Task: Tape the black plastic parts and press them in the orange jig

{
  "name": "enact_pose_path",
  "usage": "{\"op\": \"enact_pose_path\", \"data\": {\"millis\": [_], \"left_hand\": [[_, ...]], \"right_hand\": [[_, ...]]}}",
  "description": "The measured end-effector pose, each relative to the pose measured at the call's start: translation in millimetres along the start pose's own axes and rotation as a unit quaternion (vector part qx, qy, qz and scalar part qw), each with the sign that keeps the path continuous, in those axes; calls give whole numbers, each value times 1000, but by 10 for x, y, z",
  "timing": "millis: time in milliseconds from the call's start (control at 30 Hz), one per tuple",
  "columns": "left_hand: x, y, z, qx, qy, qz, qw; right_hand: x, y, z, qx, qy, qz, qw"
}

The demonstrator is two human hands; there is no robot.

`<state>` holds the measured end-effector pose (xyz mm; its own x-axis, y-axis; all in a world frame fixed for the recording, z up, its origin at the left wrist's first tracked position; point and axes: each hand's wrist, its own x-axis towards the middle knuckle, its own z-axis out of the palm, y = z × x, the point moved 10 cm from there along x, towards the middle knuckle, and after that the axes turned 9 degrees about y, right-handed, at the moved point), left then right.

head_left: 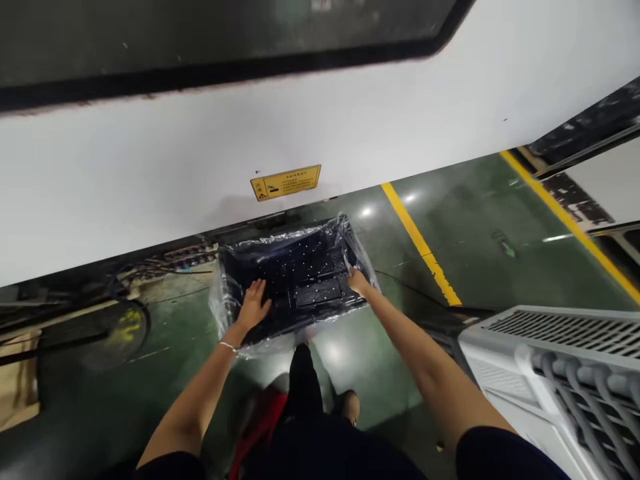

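Observation:
A black, shallow tray-like part (280, 273) with small pale dots and raised rectangular panels lies in front of me, low over the floor. Crinkled clear plastic film (217, 303) surrounds it and sticks out past its edges. My left hand (254, 307) rests on the left part of the black surface, fingers stretched out and open. At the right end, my right hand (358, 283) is closed on the film near the part's edge. Whether its fingers also grip the black part is hidden. What supports the part underneath cannot be seen.
A large white machine panel (150, 173) with a yellow warning label (286, 183) stands just beyond. Cables (150, 267) and a round disc (117, 333) are at left. A white vented unit (520, 360) is at right. Yellow lines (420, 243) mark the green floor (480, 227).

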<state>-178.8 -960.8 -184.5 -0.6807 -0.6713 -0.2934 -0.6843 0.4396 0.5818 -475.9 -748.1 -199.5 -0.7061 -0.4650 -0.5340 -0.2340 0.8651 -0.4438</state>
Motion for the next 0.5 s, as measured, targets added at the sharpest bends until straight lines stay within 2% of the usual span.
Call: {"op": "enact_pose_path", "data": {"millis": [100, 200, 333, 433, 500], "left_hand": [[-171, 373, 624, 111, -145, 74, 980], [-121, 481, 1130, 176, -218, 69, 958], [149, 389, 1534, 203, -217, 46, 954], [290, 383, 1792, 155, -196, 32, 968], [368, 348, 1975, 120, -203, -28, 971]], "right_hand": [[-9, 140, 331, -83, -23, 40, 995], [-152, 241, 475, -141, -51, 37, 988], [-346, 330, 495, -184, -70, -2, 980], [-430, 390, 451, -195, -41, -12, 980], [-451, 407, 415, -194, -10, -16, 981]]}}
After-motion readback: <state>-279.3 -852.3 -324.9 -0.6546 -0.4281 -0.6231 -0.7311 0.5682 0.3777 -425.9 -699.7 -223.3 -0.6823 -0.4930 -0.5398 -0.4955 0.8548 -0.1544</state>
